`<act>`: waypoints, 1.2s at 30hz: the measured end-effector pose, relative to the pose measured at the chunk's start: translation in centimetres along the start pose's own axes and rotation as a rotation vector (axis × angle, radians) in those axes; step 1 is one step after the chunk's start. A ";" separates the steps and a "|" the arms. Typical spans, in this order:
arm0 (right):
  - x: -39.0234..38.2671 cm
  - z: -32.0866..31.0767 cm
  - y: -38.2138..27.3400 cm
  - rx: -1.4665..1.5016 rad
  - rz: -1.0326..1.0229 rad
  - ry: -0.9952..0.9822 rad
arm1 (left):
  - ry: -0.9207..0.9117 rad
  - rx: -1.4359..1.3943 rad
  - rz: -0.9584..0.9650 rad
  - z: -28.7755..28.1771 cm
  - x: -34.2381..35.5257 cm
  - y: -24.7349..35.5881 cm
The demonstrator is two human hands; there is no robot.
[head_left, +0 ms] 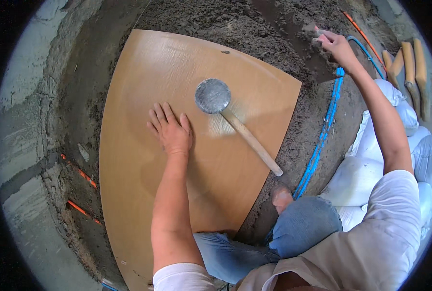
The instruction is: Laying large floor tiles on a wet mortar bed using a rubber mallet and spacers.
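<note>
My left hand lies flat on a large tan board, fingers spread. Right of it, a mallet with a round grey head and a wooden handle rests on the board, the handle end reaching past its right edge. At the upper right, my right hand is closed around the red grip of a flat tool. Its dark, mud-coloured blade seems to lie on the damp mortar-like material beyond the board, but is hard to tell from the ground. A smoothed strip runs away from it.
Blue pipes run along the ground right of the board; orange conduits stick out at left. White sacks are piled at right, below several tan, elongated pieces. A rough concrete wall borders the left. My knee is by the board.
</note>
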State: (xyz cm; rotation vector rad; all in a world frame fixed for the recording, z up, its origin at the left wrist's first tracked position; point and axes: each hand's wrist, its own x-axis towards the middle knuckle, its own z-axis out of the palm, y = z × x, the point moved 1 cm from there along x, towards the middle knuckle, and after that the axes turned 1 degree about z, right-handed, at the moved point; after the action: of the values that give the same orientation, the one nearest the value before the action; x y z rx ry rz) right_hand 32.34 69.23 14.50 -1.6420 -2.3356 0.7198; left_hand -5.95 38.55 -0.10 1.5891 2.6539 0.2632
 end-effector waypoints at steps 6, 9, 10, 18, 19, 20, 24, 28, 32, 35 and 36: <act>-5.7 6.2 -4.2 0.061 -0.114 0.134 | 0.005 0.013 0.015 0.1 -0.1 -0.1; -8.0 8.9 -4.8 0.038 -0.198 0.066 | -0.010 0.018 0.010 0.2 -0.1 0.1; -8.5 9.3 -5.1 0.043 -0.195 0.064 | 0.001 0.020 0.017 0.3 0.0 0.1; -5.9 8.9 -4.3 -0.312 -0.207 0.036 | 0.007 0.009 0.014 0.2 0.0 0.0; -5.0 8.4 -3.7 -0.248 -0.133 0.110 | 0.001 0.009 0.017 0.2 0.0 0.0; -4.3 7.9 -3.1 -0.183 -0.058 0.184 | -0.004 0.009 0.019 0.2 0.0 0.1; -1.8 6.7 -5.2 -0.078 -0.161 0.090 | -0.016 0.008 0.010 0.1 -0.1 0.1; 3.1 7.9 -9.8 -0.094 -0.234 -0.041 | -0.014 0.014 0.007 0.0 0.1 -0.1; 7.4 7.9 -16.1 -0.136 -0.221 -0.178 | -0.017 0.026 0.012 0.0 0.0 0.0; 9.2 9.0 -17.3 -0.219 -0.179 -0.159 | -0.028 0.014 0.010 0.3 0.0 0.5; 9.6 9.5 -17.4 -0.247 -0.163 -0.128 | -0.029 0.015 0.012 0.2 -0.1 0.2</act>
State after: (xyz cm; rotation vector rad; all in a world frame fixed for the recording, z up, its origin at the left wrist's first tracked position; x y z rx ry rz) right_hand 10.35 70.81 13.80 -1.5099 -2.7059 0.5365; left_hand -5.72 38.61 -0.27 1.6007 2.6318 0.2188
